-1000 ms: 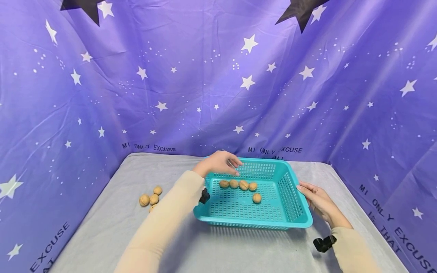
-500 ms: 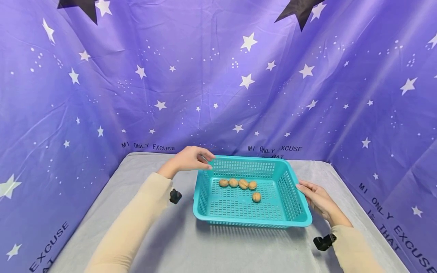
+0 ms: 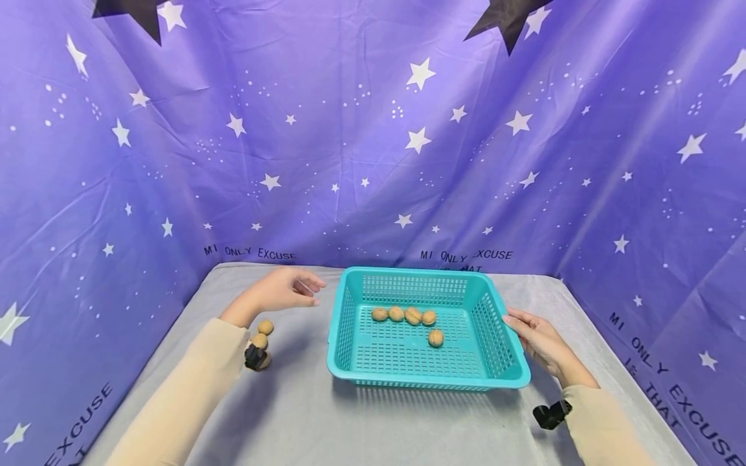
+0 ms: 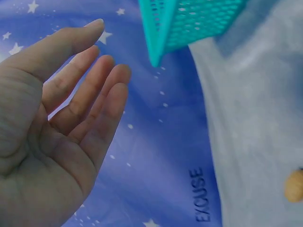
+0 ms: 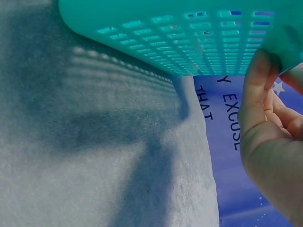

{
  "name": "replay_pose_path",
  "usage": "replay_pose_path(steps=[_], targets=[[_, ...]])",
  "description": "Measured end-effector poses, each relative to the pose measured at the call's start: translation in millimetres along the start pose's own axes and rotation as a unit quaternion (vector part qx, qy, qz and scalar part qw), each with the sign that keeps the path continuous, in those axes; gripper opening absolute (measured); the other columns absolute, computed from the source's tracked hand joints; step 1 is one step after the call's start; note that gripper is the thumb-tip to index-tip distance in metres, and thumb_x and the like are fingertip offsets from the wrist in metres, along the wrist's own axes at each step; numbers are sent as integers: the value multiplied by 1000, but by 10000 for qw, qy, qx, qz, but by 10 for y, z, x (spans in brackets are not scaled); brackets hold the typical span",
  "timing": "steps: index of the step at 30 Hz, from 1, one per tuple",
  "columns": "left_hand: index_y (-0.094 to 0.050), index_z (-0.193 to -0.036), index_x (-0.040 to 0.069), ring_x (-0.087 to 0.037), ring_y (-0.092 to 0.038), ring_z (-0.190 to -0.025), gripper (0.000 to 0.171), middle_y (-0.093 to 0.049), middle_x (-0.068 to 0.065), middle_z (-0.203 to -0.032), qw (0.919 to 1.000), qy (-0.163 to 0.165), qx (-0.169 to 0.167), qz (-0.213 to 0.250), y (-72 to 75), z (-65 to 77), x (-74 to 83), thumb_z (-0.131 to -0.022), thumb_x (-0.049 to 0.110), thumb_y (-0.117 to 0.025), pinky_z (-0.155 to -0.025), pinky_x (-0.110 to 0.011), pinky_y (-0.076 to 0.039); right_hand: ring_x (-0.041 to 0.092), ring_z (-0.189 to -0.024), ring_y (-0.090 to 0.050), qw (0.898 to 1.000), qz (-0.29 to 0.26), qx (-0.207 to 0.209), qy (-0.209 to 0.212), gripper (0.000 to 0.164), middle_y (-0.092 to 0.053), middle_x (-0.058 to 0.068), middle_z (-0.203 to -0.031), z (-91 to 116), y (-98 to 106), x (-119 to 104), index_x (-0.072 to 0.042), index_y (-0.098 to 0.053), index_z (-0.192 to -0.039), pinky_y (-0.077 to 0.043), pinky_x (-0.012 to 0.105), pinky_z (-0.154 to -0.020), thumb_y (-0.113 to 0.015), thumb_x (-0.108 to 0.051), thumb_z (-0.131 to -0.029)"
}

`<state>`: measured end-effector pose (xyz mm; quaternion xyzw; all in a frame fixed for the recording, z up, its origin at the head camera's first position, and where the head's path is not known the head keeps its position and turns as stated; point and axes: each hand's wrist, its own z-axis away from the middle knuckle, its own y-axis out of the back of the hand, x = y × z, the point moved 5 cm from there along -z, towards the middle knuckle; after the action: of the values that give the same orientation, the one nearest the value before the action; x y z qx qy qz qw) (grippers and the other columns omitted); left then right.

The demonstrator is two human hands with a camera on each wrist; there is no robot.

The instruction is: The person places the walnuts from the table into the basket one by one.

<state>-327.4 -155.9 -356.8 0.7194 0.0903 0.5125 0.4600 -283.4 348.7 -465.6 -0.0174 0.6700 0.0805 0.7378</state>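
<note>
Left grip [image 3: 285, 290] empty and relaxed; basket [image 3: 428, 382] pinched at its rim by right grip [image 3: 539, 340].
Loose walnuts [image 3: 265, 327] are located on the tabletop [image 3: 408, 430], left of the basket, on the left grip's near side; 5 walnuts [image 3: 413, 316] are contained.
</note>
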Motion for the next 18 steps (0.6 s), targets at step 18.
replay_pose_path(steps=[18], targets=[[-71, -120, 2, -20, -68, -93, 32, -71, -10, -106, 9980, 439, -10, 459, -149, 741, -775, -89, 13, -75, -79, -29, -56, 8, -100, -68, 10000, 54, 16, 75, 67, -66, 2, -119, 3, -4, 3, 15, -24, -151, -57, 29, -85, -55, -22, -105]])
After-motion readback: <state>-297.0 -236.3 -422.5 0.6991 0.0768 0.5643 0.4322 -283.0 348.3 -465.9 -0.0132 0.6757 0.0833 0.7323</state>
